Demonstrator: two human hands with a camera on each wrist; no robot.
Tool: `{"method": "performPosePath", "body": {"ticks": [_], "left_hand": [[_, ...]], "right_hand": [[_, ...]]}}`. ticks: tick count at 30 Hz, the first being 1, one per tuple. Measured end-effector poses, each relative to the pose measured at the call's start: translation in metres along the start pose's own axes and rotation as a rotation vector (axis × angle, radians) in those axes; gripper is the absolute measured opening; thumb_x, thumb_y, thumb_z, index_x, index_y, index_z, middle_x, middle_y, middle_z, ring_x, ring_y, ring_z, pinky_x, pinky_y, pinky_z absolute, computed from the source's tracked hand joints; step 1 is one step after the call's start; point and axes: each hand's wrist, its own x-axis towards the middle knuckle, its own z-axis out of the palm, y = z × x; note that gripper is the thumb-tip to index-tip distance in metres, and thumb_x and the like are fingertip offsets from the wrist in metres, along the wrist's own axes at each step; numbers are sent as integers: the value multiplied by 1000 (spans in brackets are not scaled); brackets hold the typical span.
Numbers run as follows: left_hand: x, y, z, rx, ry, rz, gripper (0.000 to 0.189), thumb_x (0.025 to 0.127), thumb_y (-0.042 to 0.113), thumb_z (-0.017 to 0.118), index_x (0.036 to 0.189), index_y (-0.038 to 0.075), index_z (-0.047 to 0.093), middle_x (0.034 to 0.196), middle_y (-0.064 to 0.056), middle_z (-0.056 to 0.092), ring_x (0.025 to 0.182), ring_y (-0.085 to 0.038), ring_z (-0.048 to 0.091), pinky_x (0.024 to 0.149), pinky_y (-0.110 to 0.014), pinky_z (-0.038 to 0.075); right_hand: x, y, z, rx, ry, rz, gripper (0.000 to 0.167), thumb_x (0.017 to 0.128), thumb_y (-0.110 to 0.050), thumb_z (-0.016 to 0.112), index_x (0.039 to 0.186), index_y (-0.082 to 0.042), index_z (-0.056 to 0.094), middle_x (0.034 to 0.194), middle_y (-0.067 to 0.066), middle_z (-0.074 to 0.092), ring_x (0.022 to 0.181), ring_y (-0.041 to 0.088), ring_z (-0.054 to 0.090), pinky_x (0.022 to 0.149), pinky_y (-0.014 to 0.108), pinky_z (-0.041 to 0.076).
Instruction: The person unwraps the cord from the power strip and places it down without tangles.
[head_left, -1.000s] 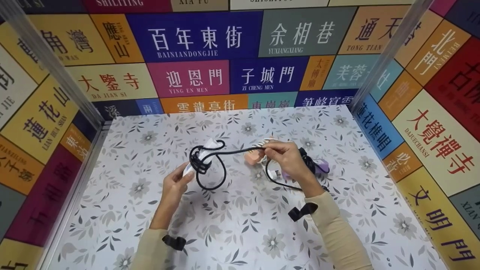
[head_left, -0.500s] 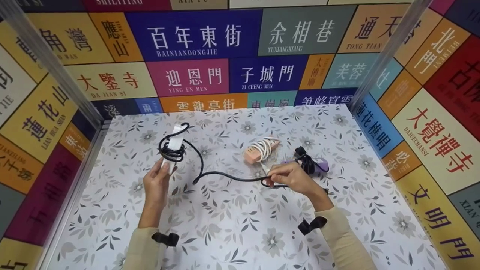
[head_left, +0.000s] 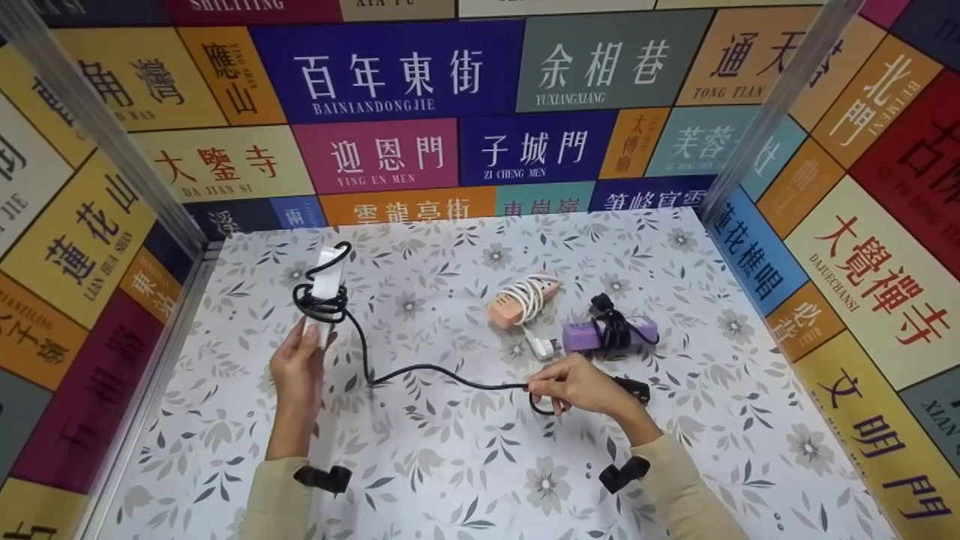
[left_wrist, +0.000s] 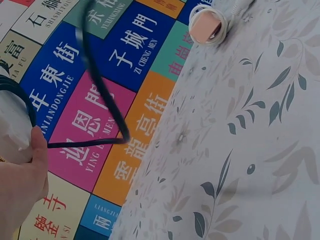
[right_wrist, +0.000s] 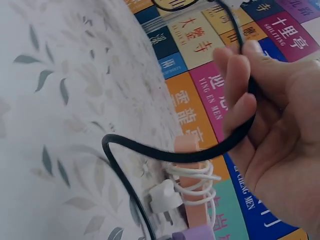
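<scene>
The left forearm (head_left: 277,491) reaches almost straight forward, and the left hand (head_left: 296,364) grips with its thumb extended away from the body; its other fingers seem to curve behind, though they are mostly hidden. The right forearm (head_left: 686,484) slants inward toward the middle, and the right hand (head_left: 577,386) pinches, thumb against curled fingers.

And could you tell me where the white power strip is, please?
In the head view, the white power strip is at the left, gripped by the left hand, with black cord around it; the peach power strip lies to its right.
</scene>
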Motion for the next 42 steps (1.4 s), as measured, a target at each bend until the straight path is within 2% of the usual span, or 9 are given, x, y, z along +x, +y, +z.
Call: {"method": "performPosePath", "body": {"ticks": [5,8,11,14,18,23,27,35,42], "left_hand": [[1,1,-3,-85,4,19,26,96,1,62,121,-1,67,117,-5,73,104,-17,71,95,-31,58],[0,1,-4,-103,3,20,18,95,-1,62,108,4,74,115,-7,73,101,-19,71,93,-31,58],[-1,2,-3,-92,6,11,24,94,0,64,118,0,69,115,-7,72,97,-20,72,94,-30,58],[-3,2,0,-41,-3,5,45,95,2,63,136,-12,50,114,-4,73,98,-18,71,96,-28,57],[-7,3,6,21,-40,5,61,98,1,59,144,-22,27,117,-2,71,106,-10,69,96,-22,55],[-12,2,11,141,-81,-18,58,99,0,53,147,-19,27,148,-25,49,118,-8,64,102,-19,51],[-15,2,14,224,-115,-24,57,99,-2,48,149,-17,26,160,-30,25,137,-11,50,112,-19,41],[-16,-2,16,203,-166,21,55,95,-7,46,145,-21,28,157,-34,26,129,-4,55,110,-18,43],[-17,-4,17,220,-159,20,56,95,-7,48,145,-21,29,156,-36,27,131,-5,53,110,-17,43]], "right_hand": [[-6,12,-7,-149,-14,101,22,94,-24,70,92,-4,80,81,12,75,51,8,60,47,20,46],[-13,19,-15,-223,-4,104,18,92,-19,72,93,-3,80,78,13,75,54,8,59,49,18,45],[-22,25,-24,-297,-9,127,14,89,-17,74,92,-5,81,76,11,75,58,13,60,50,18,46],[-31,29,-32,-364,-30,168,10,86,-14,77,89,-7,82,76,7,76,62,15,62,51,19,46],[-39,36,-37,-429,-52,216,5,83,-12,79,83,-7,81,75,4,77,64,8,61,57,19,48],[-44,45,-34,-480,-34,274,4,80,-10,80,79,-6,79,74,3,75,64,6,56,59,22,48],[-45,48,-30,-482,3,314,6,78,-9,82,77,-7,77,73,2,72,64,9,54,58,25,46],[-46,51,-23,-513,14,328,20,72,-8,86,80,-7,68,76,0,62,69,13,51,61,28,45],[-43,45,-17,-519,-2,331,24,73,-14,88,85,-8,68,83,2,65,75,14,55,68,31,48]]}}
